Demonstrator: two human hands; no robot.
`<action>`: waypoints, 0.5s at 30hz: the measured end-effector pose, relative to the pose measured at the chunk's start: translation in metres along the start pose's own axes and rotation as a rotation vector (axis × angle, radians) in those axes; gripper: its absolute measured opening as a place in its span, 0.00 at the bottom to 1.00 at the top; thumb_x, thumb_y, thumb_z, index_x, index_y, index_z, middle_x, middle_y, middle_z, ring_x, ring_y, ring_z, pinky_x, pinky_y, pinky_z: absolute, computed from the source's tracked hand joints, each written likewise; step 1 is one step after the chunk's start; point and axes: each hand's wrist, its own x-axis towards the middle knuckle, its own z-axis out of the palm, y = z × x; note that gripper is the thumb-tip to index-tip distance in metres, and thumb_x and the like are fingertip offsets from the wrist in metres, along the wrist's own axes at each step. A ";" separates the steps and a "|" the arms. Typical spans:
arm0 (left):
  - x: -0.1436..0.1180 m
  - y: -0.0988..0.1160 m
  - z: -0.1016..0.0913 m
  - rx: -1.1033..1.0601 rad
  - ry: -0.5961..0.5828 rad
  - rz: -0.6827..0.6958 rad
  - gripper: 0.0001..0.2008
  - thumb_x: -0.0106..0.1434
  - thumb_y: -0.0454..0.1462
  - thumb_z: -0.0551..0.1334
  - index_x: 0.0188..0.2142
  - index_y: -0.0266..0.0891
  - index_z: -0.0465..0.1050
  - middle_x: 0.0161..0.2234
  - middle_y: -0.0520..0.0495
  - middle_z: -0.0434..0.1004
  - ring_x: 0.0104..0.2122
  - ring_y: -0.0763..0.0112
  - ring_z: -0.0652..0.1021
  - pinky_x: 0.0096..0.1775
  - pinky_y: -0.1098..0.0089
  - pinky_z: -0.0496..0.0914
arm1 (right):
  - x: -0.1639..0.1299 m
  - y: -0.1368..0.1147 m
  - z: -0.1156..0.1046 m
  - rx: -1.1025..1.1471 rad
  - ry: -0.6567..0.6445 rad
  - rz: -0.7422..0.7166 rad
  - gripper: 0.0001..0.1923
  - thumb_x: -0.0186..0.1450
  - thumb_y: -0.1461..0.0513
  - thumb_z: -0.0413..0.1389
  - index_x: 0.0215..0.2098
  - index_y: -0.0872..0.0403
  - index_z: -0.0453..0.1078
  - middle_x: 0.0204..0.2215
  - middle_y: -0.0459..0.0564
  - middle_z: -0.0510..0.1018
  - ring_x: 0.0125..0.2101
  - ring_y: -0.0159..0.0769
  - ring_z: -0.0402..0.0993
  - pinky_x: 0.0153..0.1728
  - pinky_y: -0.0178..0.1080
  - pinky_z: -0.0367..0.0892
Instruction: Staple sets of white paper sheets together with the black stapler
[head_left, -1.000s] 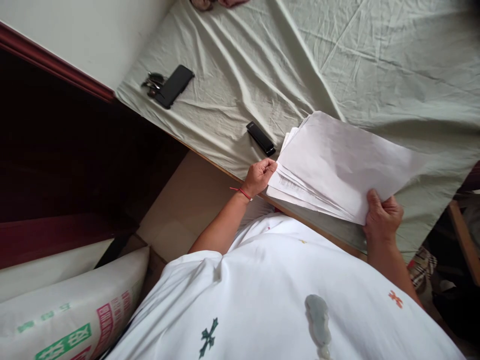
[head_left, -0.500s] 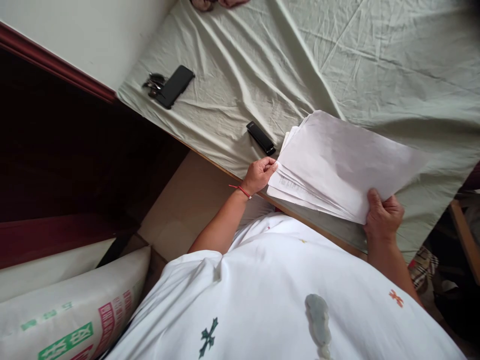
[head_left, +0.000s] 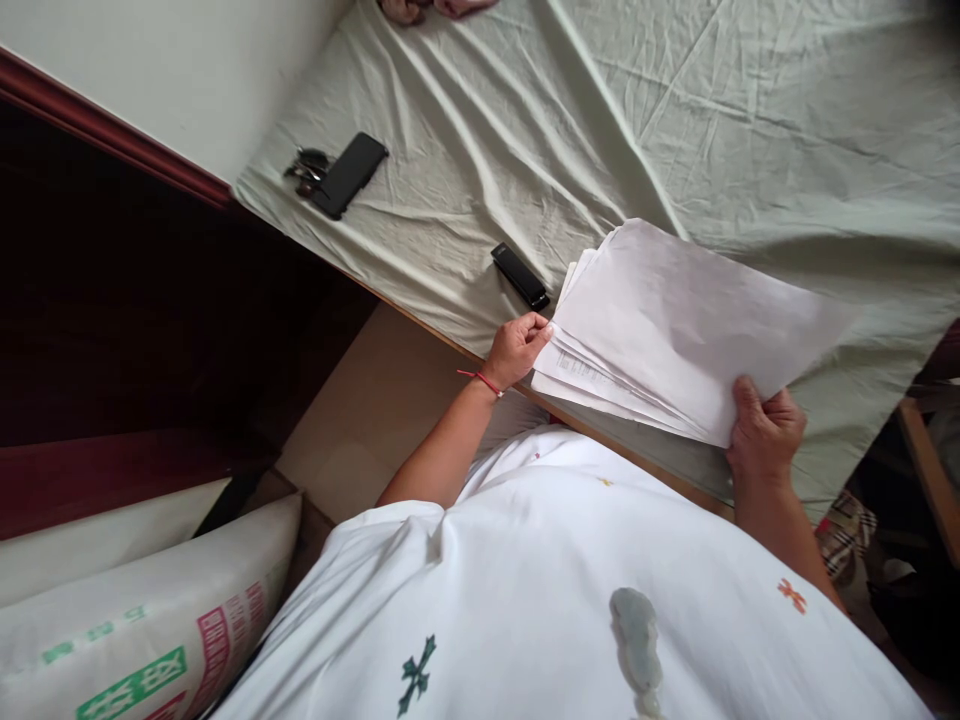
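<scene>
- A sack (head_left: 142,640) with green and pink print lay at the lower left, off the bed, beside dark wooden furniture.
- A phone (head_left: 349,173) lay near the bed's (head_left: 750,110) left corner, touching a bunch of keys (head_left: 304,170) on its left; both sat close to the near edge.
- Rumpled sheet stretched bare between the phone and a small black bar (head_left: 520,276), which lay just inside the near edge.
- The left hand (head_left: 516,349) was closed on the left corner of the papers (head_left: 675,330), fingertips (head_left: 541,326) pinching the sheets, just beside the bar but apart from it. A red string circled its wrist.
- The papers, a loose fanned stack, were held over the bed's near edge, tilted, their lower-left edges splayed; the top sheet looked blank, print showing on a lower one.
- The right hand (head_left: 763,432) was clamped on the papers' near right corner, thumb (head_left: 742,398) on top, fingers beneath and hidden.
- Behind the papers the sheet ran open toward the far edge, where a pink cloth (head_left: 435,8) lay.
- A wooden frame (head_left: 926,470) stood off the bed's right side.
</scene>
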 end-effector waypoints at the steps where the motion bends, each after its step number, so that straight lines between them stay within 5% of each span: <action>1: 0.000 0.000 0.000 0.001 -0.003 0.002 0.19 0.63 0.52 0.65 0.34 0.37 0.72 0.25 0.54 0.73 0.25 0.76 0.68 0.29 0.73 0.62 | 0.000 0.000 0.000 0.003 0.001 0.001 0.21 0.52 0.50 0.72 0.33 0.57 0.77 0.29 0.44 0.80 0.29 0.27 0.70 0.38 0.35 0.71; 8: -0.001 0.001 -0.003 -0.034 -0.052 -0.011 0.16 0.63 0.48 0.65 0.40 0.37 0.74 0.25 0.55 0.73 0.26 0.75 0.70 0.31 0.73 0.64 | -0.003 -0.009 0.003 0.132 -0.051 0.066 0.22 0.48 0.52 0.74 0.36 0.55 0.79 0.32 0.45 0.83 0.33 0.30 0.76 0.46 0.39 0.75; 15: 0.002 -0.001 -0.004 -0.233 -0.091 -0.033 0.25 0.65 0.59 0.64 0.41 0.38 0.73 0.30 0.49 0.77 0.31 0.70 0.77 0.34 0.70 0.71 | -0.014 -0.019 0.000 0.132 -0.076 0.084 0.21 0.47 0.53 0.75 0.34 0.55 0.80 0.31 0.46 0.83 0.33 0.32 0.77 0.46 0.41 0.75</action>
